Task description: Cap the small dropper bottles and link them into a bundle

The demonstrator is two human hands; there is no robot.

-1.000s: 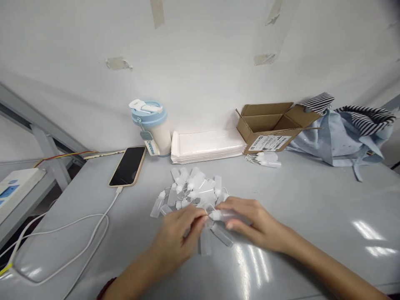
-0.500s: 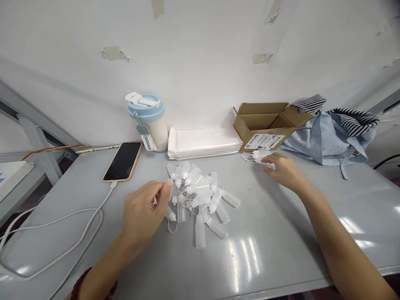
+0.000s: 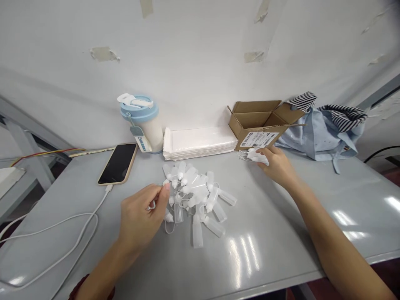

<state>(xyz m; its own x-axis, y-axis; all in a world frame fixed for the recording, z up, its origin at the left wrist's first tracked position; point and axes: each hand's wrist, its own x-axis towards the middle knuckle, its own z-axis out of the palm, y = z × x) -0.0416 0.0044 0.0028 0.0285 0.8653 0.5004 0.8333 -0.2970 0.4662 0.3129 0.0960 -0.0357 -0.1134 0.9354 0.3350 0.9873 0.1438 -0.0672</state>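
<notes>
Small translucent dropper bottles (image 3: 198, 189) with white tips and cap straps lie in a loose pile on the grey table (image 3: 265, 233). At the pile's left edge, my left hand (image 3: 145, 214) is closed in a pinch. White plastic shows between its curled fingers, apparently part of a dropper bottle, mostly hidden by the hand. My right hand (image 3: 276, 166) is closed around the end of a dropper bottle (image 3: 261, 159), beside a small row of similar bottles (image 3: 250, 153). That row lies just in front of the open cardboard box (image 3: 254, 131).
Along the wall stand a cup with a blue lid (image 3: 146, 125) and a stack of white packets (image 3: 200, 143). A phone (image 3: 118, 163) with a white charging cable (image 3: 90, 216) lies at left. Behind my right hand sits a light blue cloth bag (image 3: 318, 133).
The whole view has shifted slightly, so most things appear further left. Both hands keep nearly the same places and grips; the right-hand bottle lies closer against the row.
</notes>
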